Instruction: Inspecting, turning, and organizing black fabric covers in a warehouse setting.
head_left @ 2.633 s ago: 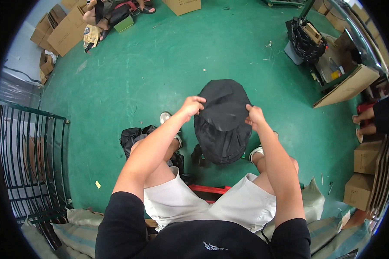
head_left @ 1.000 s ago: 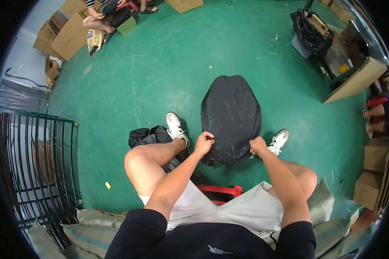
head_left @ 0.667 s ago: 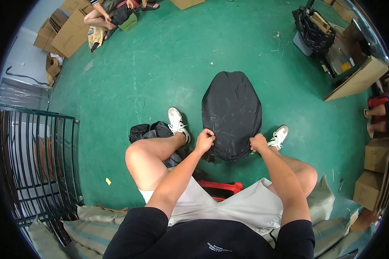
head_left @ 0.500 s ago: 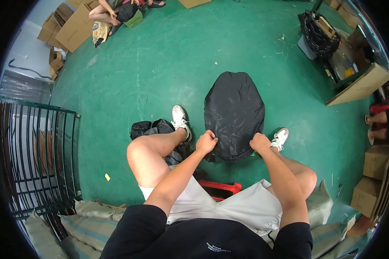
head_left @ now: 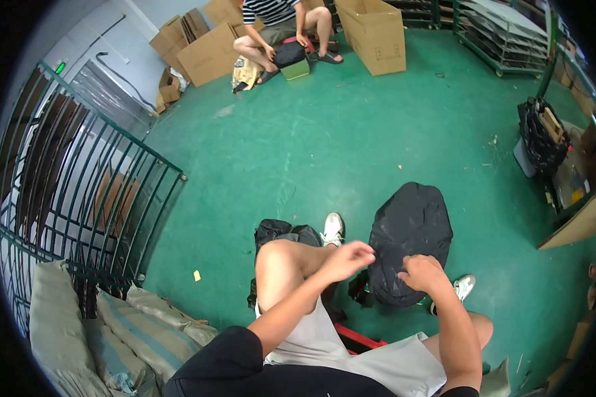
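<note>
A black fabric cover point(head_left: 412, 231), oval and slightly wrinkled, lies stretched over something between my feet; what is under it is mostly hidden. At its left edge my left hand point(head_left: 351, 260) hovers with loosely bent fingers and nothing in them. My right hand point(head_left: 422, 272) is over the cover's near right part, fingers loosely curled and thumb apart, holding nothing. Whether its fingertips touch the fabric I cannot tell. More dark fabric point(head_left: 271, 231) is heaped on the floor beyond my left knee.
A red plastic edge point(head_left: 357, 337) shows between my thighs. Stuffed woven sacks point(head_left: 146, 324) lie at the lower left, below a green metal rack point(head_left: 112, 198). Another person point(head_left: 278, 26) sits at the back near cardboard boxes point(head_left: 377, 36). A black-bagged bin point(head_left: 543, 135) stands at right.
My view has swung left and up. Both hands have let go of the cover's near edge: the left has lifted off its side, the right has moved in over the fabric.
</note>
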